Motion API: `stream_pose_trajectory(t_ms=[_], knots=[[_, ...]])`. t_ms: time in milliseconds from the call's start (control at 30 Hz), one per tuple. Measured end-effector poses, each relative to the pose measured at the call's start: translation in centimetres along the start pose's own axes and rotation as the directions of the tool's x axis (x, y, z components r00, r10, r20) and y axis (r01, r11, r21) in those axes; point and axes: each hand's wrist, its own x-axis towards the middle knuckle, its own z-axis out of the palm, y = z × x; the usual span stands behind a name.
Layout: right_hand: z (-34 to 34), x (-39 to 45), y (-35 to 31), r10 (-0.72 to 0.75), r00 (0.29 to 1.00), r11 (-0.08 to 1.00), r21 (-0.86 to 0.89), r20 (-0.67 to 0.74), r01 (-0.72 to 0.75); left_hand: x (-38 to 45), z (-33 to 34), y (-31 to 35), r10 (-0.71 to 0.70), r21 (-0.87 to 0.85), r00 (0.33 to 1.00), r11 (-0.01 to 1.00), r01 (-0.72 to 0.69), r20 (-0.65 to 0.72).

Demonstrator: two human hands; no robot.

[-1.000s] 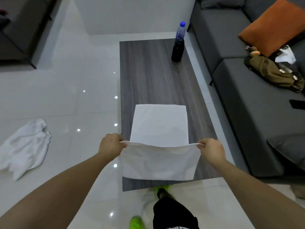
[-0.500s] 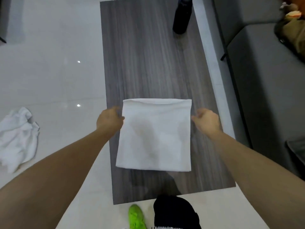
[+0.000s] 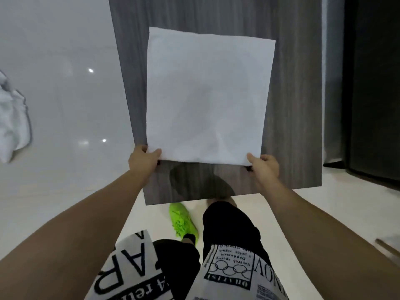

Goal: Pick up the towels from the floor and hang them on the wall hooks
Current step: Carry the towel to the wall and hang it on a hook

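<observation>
Folded white towel flat on the tabletop, near corners pinched by left hand and right hand. Second towel crumpled on floor, far left. Likely to unfold if lifted unevenly.

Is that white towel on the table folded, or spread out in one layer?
Folded. The white towel lies flat as a neat rectangle on the table, its near corners pinched by both hands.

Both arms outstretched, L hand & R hand each pinching, thumbs on top.
</observation>
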Motion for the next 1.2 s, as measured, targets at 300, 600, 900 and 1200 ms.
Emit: stream_pose_trajectory(t_ms=[300,600,900,1200], knots=[[-0.6,-6.4,-1.3,0.031,0.987,0.962,0.264,0.156,-0.072,-3.7,-5.1,0.3,-0.125,-0.405,0.985,0.9,0.164,0.12],[-2.0,-26.0,-10.6,-0.475,0.879,0.736,0.568,0.043,0.37,-16.1,-23.0,3.2,0.286,-0.636,0.943,0.7,-0.325,-0.167],[3.4,-52.2,-18.7,-0.949,0.295,0.308,0.128,0.109,0.943,-31.0,-47.0,-3.6,0.493,-0.285,0.633,0.608,-0.741,-0.597],[17.1,-75.2,-18.4,-0.865,-0.479,-0.496,-0.116,0.15,0.86,-38.2,-64.8,-20.2,0.233,0.13,0.161,0.867,-0.481,-0.959]])
